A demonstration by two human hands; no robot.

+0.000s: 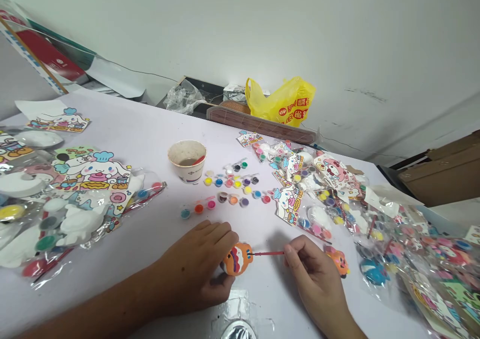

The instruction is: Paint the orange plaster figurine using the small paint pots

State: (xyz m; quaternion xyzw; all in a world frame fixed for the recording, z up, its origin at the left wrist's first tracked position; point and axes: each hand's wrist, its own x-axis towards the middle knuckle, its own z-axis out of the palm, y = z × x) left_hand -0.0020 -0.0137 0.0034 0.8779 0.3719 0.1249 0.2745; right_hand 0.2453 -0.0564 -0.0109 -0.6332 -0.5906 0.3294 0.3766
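My left hand (202, 264) is closed around the left side of a small orange figurine (244, 268), painted with red, white, purple and blue patches. In my right hand (315, 274) a thin red paintbrush (268, 253) is pinched between thumb and fingers. Its dark tip touches the figurine's right side, near the blue marks. Beyond the hands lie several strips of small paint pots (233, 199) in many colours. A paper cup (187, 160) of murky water stands behind them, with a red stick leaning inside. Another orange figurine (338, 261) rests just beyond my right hand.
Bagged white figurines with paint pots (82, 221) crowd the left side of the table. More packets (288, 204) cover the right, beside a blue figurine (374, 271). A yellow plastic bag (281, 101) sits by the wall. A tape roll (238, 330) is at the front edge.
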